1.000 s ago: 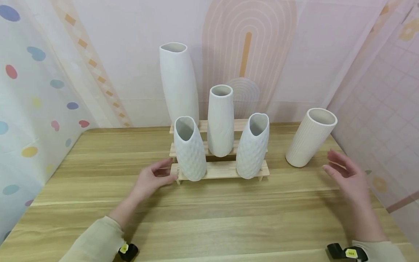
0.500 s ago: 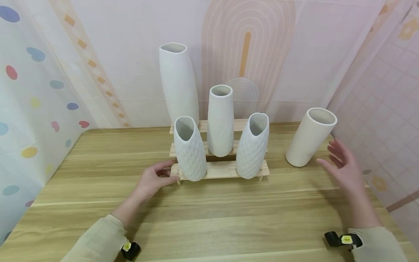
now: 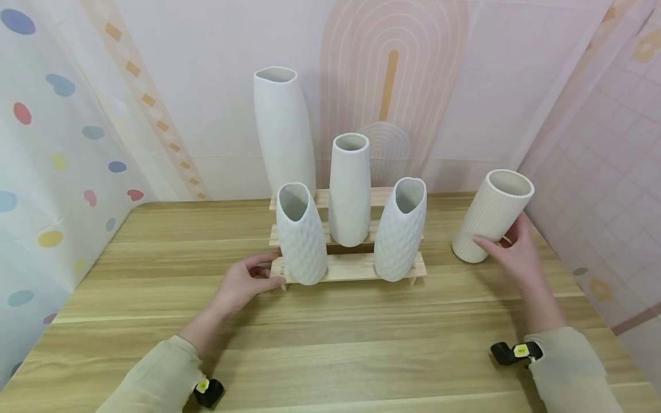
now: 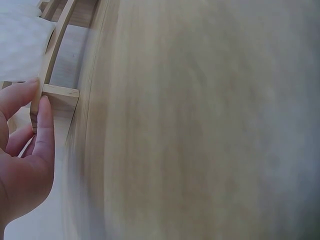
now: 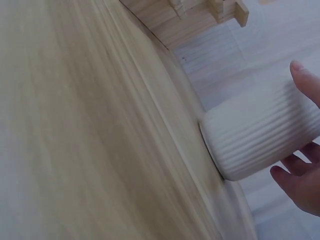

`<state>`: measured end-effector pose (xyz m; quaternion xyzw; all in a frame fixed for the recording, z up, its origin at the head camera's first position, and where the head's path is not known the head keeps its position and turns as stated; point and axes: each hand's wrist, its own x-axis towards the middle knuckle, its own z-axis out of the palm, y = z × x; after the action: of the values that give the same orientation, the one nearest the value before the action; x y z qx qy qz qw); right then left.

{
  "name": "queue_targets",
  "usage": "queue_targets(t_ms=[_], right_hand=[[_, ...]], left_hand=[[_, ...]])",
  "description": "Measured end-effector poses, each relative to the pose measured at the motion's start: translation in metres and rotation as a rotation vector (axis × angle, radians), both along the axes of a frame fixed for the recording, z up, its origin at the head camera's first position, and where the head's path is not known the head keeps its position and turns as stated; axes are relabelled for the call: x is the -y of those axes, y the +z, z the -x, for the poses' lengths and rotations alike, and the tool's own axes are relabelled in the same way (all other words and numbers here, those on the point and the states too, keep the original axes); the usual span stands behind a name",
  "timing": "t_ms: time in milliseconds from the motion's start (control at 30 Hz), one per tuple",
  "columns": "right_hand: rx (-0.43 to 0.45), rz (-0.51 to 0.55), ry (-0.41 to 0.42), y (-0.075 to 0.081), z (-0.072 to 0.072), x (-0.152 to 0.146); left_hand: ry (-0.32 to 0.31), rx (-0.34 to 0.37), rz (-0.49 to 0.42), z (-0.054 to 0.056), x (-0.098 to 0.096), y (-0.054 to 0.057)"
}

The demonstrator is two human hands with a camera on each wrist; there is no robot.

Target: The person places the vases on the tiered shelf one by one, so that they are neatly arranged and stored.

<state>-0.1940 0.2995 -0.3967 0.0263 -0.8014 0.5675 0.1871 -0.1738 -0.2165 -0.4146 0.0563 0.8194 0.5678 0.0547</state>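
Observation:
In the head view my left hand (image 3: 247, 282) pinches the left end of the front step of a three-tier wooden display stand (image 3: 351, 268). The left wrist view shows the thumb and fingers on either side of the slat (image 4: 56, 45). My right hand (image 3: 518, 252) is around the lower part of a white ribbed cylindrical vase (image 3: 488, 221), thumb in front and fingers mostly hidden behind. That vase stands on the table, right of the stand, its base on the wood in the right wrist view.
Two dimpled white vases (image 3: 302, 241) (image 3: 400, 235) stand on the front step. A slim white vase (image 3: 350, 192) is on the middle step, a tall white vase (image 3: 284, 135) on the top left. Printed cloth (image 3: 206, 86) hangs around the wooden table (image 3: 330, 355).
My right hand has moved left from beside the ribbed vase and closed around it. My left hand has come to the stand's end and stays there. The vases have not moved.

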Motion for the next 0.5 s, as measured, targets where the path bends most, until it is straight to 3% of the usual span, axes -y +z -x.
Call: queue_targets(t_ms=[500], right_hand=[[0.017, 0.01, -0.126, -0.0029, 0.0055, 0.0077]], left_hand=[[0.005, -0.014, 0.005, 0.0009, -0.0006, -0.0018]])
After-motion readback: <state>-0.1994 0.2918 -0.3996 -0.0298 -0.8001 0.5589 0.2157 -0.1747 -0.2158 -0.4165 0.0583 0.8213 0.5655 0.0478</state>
